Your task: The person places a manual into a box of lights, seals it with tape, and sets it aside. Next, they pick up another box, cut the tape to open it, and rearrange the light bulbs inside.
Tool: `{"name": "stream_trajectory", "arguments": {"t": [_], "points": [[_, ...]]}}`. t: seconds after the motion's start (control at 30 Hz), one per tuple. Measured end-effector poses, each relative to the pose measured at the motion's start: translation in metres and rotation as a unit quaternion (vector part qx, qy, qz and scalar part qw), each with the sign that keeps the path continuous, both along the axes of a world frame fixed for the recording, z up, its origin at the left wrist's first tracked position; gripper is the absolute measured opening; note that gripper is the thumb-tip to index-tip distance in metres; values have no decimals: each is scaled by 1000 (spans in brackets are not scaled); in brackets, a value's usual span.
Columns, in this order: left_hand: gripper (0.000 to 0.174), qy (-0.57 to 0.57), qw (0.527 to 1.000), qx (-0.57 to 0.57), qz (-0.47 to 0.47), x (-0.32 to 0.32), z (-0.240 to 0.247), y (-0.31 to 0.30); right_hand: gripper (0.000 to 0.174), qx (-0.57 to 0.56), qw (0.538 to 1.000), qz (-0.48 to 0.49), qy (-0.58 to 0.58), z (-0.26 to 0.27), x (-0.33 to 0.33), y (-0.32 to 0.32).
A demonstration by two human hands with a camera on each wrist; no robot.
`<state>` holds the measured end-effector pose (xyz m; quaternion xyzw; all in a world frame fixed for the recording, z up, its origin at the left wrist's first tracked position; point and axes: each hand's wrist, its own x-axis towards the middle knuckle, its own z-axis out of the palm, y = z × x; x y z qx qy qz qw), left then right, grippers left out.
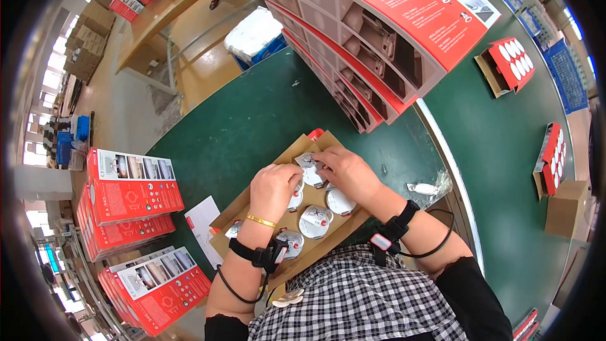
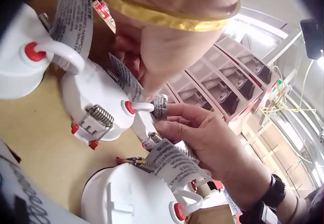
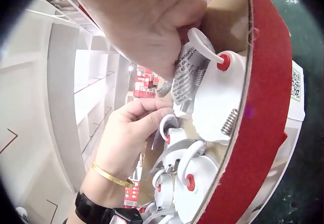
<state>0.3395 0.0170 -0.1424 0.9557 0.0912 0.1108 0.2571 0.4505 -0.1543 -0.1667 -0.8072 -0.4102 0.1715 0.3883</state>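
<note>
White downlights with spring clips, red grommets, looped cables and silver labels sit in a cardboard box [image 1: 252, 205]. My left hand [image 1: 274, 191] and right hand [image 1: 351, 173] meet over a downlight [image 1: 311, 169] at its far end. Between thumb and forefinger, my right hand [image 2: 202, 133] pinches a silver label [image 2: 160, 107] near a cable loop. Seen from the right wrist, the thumb and forefinger of my left hand [image 3: 134, 127] come together at a downlight's label; the exact grip is partly hidden. Closer to my body lies another downlight [image 1: 315, 221].
Red printed boxes [image 1: 132, 189] are stacked at the left, and a taller stack [image 1: 372, 44] stands at the back right. A white leaflet [image 1: 203, 224] lies beside the cardboard box. Further right, small opened boxes [image 1: 510, 66] rest on the green table [image 1: 246, 113].
</note>
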Motion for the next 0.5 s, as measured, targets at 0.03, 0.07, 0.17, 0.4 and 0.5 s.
{"name": "stream_trajectory", "arguments": {"t": [0.03,0.07,0.17,0.4,0.5], "points": [[6,1,1000,0,-2,0,0,0,32,0,1000,-4,-3,-1,-1,0],[6,-1,1000,1,-3,0,0,0,32,0,1000,-5,-3,-1,-2,0],[6,-5,1000,5,-6,-1,-3,0,32,-2,1000,-11,-2,-3,-3,0],[5,-14,1000,12,-21,0,-2,0,30,-4,1000,-10,-6,-3,-3,1],[5,-18,1000,8,-17,0,-1,1,30,-3,1000,-11,-5,-3,-3,2]]}}
